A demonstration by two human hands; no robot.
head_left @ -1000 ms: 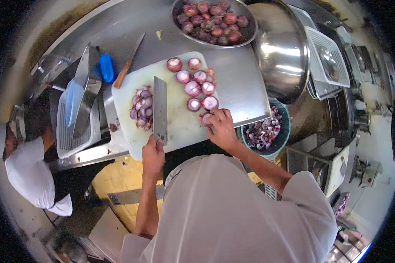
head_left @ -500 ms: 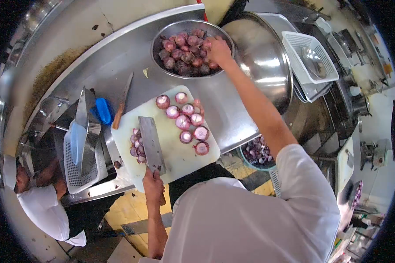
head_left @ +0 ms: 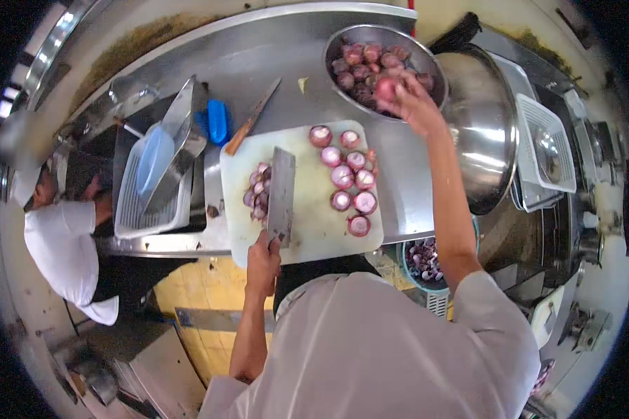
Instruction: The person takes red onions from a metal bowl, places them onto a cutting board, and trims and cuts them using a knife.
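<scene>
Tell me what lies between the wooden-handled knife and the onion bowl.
A small pale scrap on the steel counter lies between the knife and bowl, in the head view.

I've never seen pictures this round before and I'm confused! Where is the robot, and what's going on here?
There's no robot here, just a person using two bare hands. Every picture comes from one camera worn on that person's head, looking forward and down, so you see the person's own arms and shirt. The left hand holds a cleaver by its handle. The right hand holds a red onion over a metal bowl with more onions in it. On the metal counter lies a white cutting board, with cut onions on one side and smaller pieces beside the blade. A knife lies just beyond the board.
</scene>
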